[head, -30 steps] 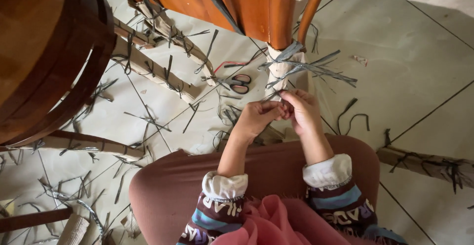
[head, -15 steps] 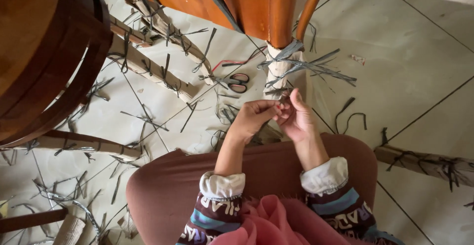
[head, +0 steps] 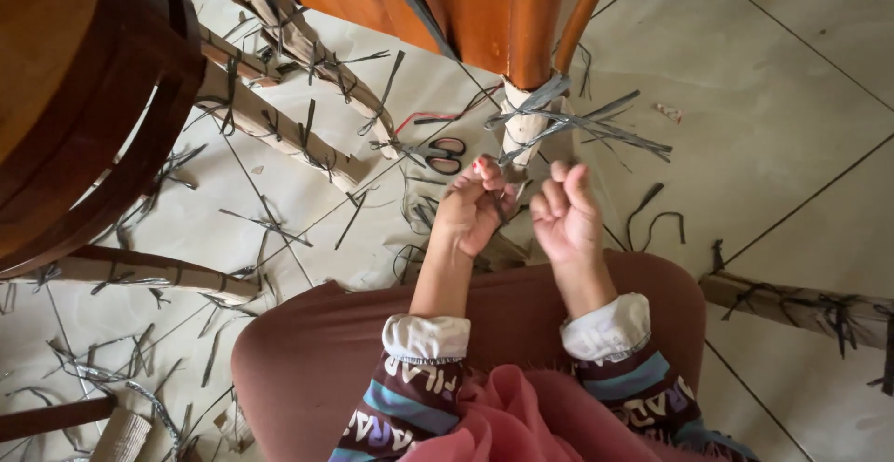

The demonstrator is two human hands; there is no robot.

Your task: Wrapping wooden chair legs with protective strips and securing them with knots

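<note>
My left hand [head: 473, 209] and my right hand [head: 564, 210] are raised side by side just below a wooden furniture leg [head: 533, 47]. The foot of that leg is wrapped in pale paper [head: 521, 127] and bound with grey strips [head: 582, 127] whose ends stick out to the right. My left hand pinches a thin grey strip [head: 500, 207] between thumb and fingers. My right hand is curled with its fingers bent, and I cannot tell if it holds anything. My brown-clad knees [head: 503, 313] are below both hands.
Red-handled scissors [head: 445, 155] lie on the tiled floor left of the leg. Paper-wrapped wooden sticks [head: 279, 131] bound with strips lie at upper left, one more stick [head: 801, 304] at right. A dark round wooden piece [head: 84, 99] fills the left. Cut grey strips [head: 652, 220] litter the floor.
My hands have come slightly apart and risen a little; the right hand has pulled to the right, away from the left. The view has shifted down slightly.
</note>
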